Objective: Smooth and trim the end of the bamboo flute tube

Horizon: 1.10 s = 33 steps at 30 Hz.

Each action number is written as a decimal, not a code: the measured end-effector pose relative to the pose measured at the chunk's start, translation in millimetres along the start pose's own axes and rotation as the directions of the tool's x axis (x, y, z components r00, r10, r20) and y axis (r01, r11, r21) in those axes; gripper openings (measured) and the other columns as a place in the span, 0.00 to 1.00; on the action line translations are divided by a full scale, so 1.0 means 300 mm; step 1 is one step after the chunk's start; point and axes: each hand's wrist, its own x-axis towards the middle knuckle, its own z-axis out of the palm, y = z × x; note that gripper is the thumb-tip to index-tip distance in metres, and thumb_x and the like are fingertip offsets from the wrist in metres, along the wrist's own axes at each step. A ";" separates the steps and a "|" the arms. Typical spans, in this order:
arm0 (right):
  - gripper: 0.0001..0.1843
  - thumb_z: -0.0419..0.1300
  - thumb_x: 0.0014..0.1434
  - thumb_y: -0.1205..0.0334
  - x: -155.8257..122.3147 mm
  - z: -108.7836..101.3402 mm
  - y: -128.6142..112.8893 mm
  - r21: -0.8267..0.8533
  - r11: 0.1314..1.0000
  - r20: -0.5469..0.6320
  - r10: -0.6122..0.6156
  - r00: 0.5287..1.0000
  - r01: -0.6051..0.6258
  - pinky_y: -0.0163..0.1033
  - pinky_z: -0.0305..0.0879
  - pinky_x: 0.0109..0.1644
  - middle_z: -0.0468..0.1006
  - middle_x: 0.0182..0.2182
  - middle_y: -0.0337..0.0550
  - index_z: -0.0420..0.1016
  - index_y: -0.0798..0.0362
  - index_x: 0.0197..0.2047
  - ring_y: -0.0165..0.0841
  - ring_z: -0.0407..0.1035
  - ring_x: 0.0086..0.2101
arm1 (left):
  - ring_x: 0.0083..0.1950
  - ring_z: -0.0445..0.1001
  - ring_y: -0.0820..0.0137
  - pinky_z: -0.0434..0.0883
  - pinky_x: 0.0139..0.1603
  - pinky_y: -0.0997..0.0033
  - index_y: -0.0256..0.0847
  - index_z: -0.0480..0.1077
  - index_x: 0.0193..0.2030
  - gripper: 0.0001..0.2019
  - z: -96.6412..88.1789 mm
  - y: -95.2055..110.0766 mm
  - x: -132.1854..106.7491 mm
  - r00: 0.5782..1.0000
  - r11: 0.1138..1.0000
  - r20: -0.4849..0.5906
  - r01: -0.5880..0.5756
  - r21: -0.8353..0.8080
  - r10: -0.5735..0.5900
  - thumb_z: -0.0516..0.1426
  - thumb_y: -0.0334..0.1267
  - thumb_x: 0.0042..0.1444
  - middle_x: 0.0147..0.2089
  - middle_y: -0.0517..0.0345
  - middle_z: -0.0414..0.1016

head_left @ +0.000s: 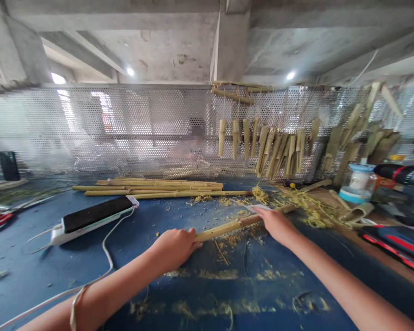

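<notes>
My left hand [174,248] is wrapped round the near end of a thin bamboo stick [227,227] that lies slanted on the blue table [48,271]. My right hand [274,223] is closed over the stick farther along and presses a small pale blade [258,208] against it. Yellow shavings [296,202] are scattered around and beyond the stick's far end.
A pile of long bamboo sticks [158,187] lies at the back. A phone on a white power strip [93,216] with cables sits to the left. Cut bamboo pieces [276,147] hang on the mesh screen. A jar [357,183] and a power drill [403,177] stand at the right.
</notes>
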 end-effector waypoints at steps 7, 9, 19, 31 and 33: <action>0.22 0.45 0.55 0.73 0.009 -0.039 0.042 -0.016 0.998 0.025 0.060 0.998 -0.060 0.37 0.65 0.37 0.78 0.34 0.54 0.71 0.56 0.49 0.38 0.73 0.34 | 0.29 0.74 0.61 0.66 0.26 0.67 0.41 0.66 0.38 0.22 -0.005 0.005 0.005 1.000 1.000 0.025 0.001 0.005 -0.001 0.37 0.51 0.57 0.27 0.51 0.73; 0.21 0.46 0.55 0.73 0.007 -0.051 0.043 -0.010 0.998 0.018 0.062 0.998 -0.062 0.37 0.65 0.39 0.78 0.36 0.54 0.71 0.56 0.49 0.38 0.72 0.36 | 0.28 0.74 0.61 0.67 0.26 0.67 0.41 0.65 0.38 0.22 -0.006 0.005 0.005 1.000 1.000 0.019 -0.003 0.017 0.002 0.37 0.52 0.57 0.26 0.51 0.73; 0.22 0.45 0.60 0.62 -0.046 -0.031 -0.156 0.049 0.995 0.056 -0.087 0.995 0.084 0.36 0.66 0.38 0.76 0.41 0.46 0.63 0.51 0.56 0.35 0.72 0.36 | 0.29 0.74 0.63 0.68 0.30 0.67 0.40 0.65 0.39 0.23 -0.013 0.000 -0.008 0.999 1.000 0.045 -0.006 -0.016 0.006 0.37 0.52 0.57 0.28 0.51 0.73; 0.21 0.43 0.59 0.65 -0.084 -0.055 -0.140 -0.062 0.979 -0.053 -0.197 0.979 0.193 0.45 0.59 0.53 0.72 0.48 0.47 0.67 0.53 0.53 0.38 0.63 0.50 | 0.29 0.74 0.62 0.69 0.29 0.65 0.41 0.65 0.39 0.20 -0.004 0.004 -0.014 1.000 0.999 0.004 0.007 -0.042 -0.007 0.39 0.50 0.58 0.28 0.50 0.74; 0.21 0.45 0.57 0.67 -0.088 -0.040 -0.125 -0.047 0.969 -0.035 -0.244 0.969 0.242 0.43 0.57 0.55 0.71 0.49 0.45 0.68 0.54 0.52 0.35 0.62 0.50 | 0.29 0.74 0.62 0.69 0.29 0.64 0.40 0.65 0.39 0.19 0.001 0.004 -0.012 1.000 0.999 0.011 0.010 -0.047 -0.009 0.39 0.49 0.58 0.28 0.50 0.74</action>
